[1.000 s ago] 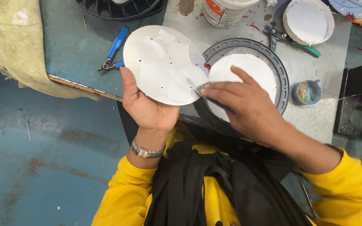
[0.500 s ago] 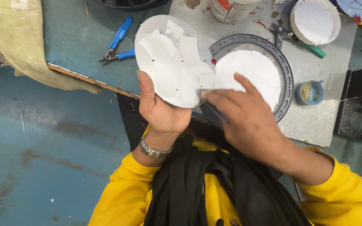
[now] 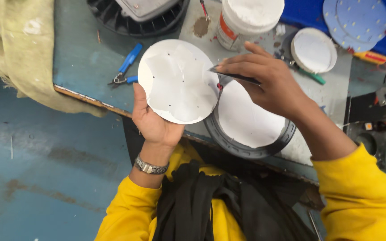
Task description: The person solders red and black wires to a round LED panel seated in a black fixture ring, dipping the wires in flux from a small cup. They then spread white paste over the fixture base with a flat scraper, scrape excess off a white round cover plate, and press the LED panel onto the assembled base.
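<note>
My left hand (image 3: 153,120) holds a round white disc (image 3: 177,80) with small holes and a smear of white paste, gripping it at its lower left edge. My right hand (image 3: 269,82) pinches a thin dark flat blade (image 3: 233,76) whose tip touches the disc's right edge. Under both hands lies a dark round housing ring (image 3: 246,149) on the bench, its inner face coated white.
Blue-handled pliers (image 3: 126,67) lie left of the disc. A white paste tub (image 3: 246,20) stands behind, with its lid (image 3: 313,50) and a green-handled tool (image 3: 311,75) to the right. A black finned housing (image 3: 135,15), a blue perforated disc (image 3: 358,20) and a yellowish cloth (image 3: 18,49) surround the bench.
The disc has been turned to face up more squarely and shifted right. My right hand rose from the ring's lower rim to the disc's right edge with the blade.
</note>
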A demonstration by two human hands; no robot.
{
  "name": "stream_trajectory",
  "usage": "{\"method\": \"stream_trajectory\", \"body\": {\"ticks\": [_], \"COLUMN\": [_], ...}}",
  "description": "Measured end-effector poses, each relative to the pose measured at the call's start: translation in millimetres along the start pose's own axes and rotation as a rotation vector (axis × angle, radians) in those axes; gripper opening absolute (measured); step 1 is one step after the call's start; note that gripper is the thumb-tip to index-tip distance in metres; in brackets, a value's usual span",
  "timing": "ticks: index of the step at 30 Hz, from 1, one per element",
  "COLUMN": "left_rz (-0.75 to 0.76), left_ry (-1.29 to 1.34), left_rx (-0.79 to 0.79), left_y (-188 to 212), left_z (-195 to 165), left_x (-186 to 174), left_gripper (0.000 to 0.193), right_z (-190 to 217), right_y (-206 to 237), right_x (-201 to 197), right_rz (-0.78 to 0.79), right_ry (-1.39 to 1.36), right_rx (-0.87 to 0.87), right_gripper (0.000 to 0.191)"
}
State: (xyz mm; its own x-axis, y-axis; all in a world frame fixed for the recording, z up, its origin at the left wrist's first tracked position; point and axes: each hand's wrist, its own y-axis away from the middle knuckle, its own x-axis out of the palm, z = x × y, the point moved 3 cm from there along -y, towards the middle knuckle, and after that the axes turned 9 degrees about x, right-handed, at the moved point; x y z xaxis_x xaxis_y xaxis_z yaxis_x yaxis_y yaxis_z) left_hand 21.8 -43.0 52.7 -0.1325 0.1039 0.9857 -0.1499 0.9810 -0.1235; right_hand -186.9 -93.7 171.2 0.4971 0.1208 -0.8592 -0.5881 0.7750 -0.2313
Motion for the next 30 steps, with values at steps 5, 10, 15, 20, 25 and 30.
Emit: {"method": "stream_trajectory", "body": {"ticks": [5, 10, 15, 20, 25, 30], "left_rz": [-0.074, -0.091, -0.126, -0.145, -0.131, -0.041], "left_ry": [0.082, 0.118, 0.136, 0.124, 0.129, 0.037], "left_rx": [-0.044, -0.077, -0.088, -0.085, -0.080, -0.036], "left_y": [-17, -30, -35, -36, -32, -20], "left_z": [-6, -10, -12, -12, -11, -7], "left_x": [-14, -32, -42, -42, -33, -20], "left_gripper": [0.065, 0.064, 0.064, 0.064, 0.064, 0.066], "right_z": [-33, -51, -68, -70, -56, -31], "right_y": [-33, -40, -27, -11, -12, -24], "right_x": [34, 44, 43, 42, 26, 38], "right_rz": [0.025, 0.081, 0.113, 0.131, 0.084, -0.041], "right_ry": [0.242, 0.354, 0.375, 0.376, 0.373, 0.459], "right_rx": [-0.187, -0.227, -0.186, -0.156, -0.156, -0.095], "right_gripper": [0.049, 0.055, 0.057, 0.061, 0.051, 0.047]}}
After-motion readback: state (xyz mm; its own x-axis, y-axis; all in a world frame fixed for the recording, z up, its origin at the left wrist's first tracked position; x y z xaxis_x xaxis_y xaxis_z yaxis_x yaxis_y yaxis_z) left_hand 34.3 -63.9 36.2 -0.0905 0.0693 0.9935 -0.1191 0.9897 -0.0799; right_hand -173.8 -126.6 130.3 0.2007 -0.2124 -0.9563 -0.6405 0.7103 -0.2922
